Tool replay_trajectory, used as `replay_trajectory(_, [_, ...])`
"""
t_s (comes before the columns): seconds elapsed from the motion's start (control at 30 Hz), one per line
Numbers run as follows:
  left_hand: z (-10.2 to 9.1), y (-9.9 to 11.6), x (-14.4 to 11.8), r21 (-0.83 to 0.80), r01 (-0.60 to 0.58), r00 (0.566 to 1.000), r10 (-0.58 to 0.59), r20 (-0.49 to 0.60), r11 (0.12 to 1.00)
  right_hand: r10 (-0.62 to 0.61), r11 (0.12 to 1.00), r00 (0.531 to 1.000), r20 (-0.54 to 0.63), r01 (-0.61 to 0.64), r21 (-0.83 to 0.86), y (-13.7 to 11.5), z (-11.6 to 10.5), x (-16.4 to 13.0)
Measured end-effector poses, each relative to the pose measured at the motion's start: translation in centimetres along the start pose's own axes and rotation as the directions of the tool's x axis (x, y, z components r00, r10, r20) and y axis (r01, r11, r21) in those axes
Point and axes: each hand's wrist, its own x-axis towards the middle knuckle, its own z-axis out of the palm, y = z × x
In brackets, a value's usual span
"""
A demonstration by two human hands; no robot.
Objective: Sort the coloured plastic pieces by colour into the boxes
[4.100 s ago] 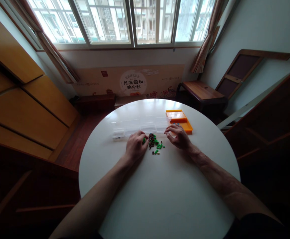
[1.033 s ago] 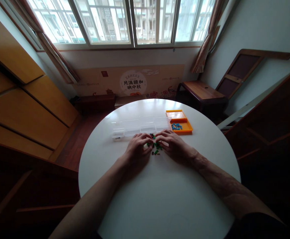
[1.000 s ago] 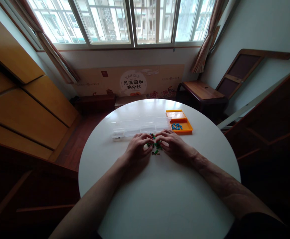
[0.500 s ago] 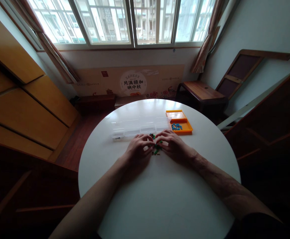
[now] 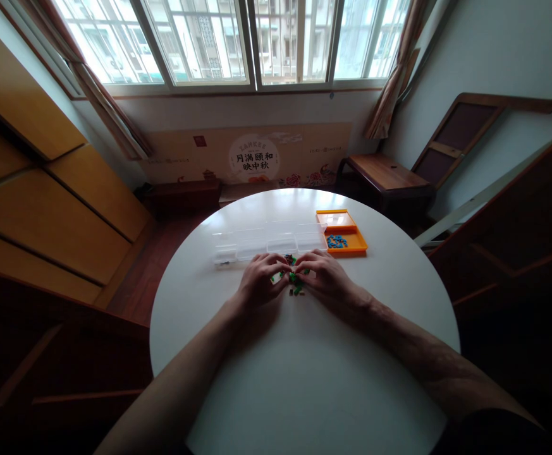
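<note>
Small bricks (image 5: 293, 278) lie between both hands; the left hand (image 5: 257, 284) and right hand (image 5: 329, 280) have moved closer, fingers curled, pinching green pieces together on the surface (image 5: 304, 366).

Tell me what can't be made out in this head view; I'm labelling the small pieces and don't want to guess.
- Small green and dark pieces: mostly covered by the left hand and right hand; count and shape too small to tell.
- Whether either hand pinches a piece: fingertips overlap the pile.
- Clear compartment box: contents unreadable through glare.
- Blue pieces in the orange tray: too small to count.
</note>
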Motion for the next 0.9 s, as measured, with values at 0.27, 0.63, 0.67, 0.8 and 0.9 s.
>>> replay_trajectory(0.27, [-0.1,0.1,0.0,0.035,0.073,0.997,-0.073,-0.015,0.997,0.038,0.998,0.989,-0.141,-0.045,-0.045,1.1,-1.3,0.1])
replay_trajectory(0.63, [-0.3,-0.6,-0.4,0.077,0.148,0.988,-0.145,-0.046,0.986,0.259,0.911,0.863,-0.434,-0.367,-0.188,6.6,-3.9,-1.1])
replay_trajectory(0.67, [-0.3,-0.6,-0.4,0.080,0.155,0.987,-0.152,-0.048,0.985,0.246,0.920,0.873,-0.420,-0.347,-0.182,6.4,-3.8,-1.0])
replay_trajectory(0.8, [-0.2,-0.8,-0.5,0.087,0.182,0.983,-0.179,-0.048,0.979,0.105,0.980,0.949,-0.297,-0.149,-0.130,4.2,-3.1,-0.3])
replay_trajectory(0.9, [-0.2,-0.9,-0.6,0.079,0.191,0.982,-0.190,-0.026,0.978,-0.003,0.994,0.990,-0.138,-0.012,-0.112,2.0,-2.3,0.5])
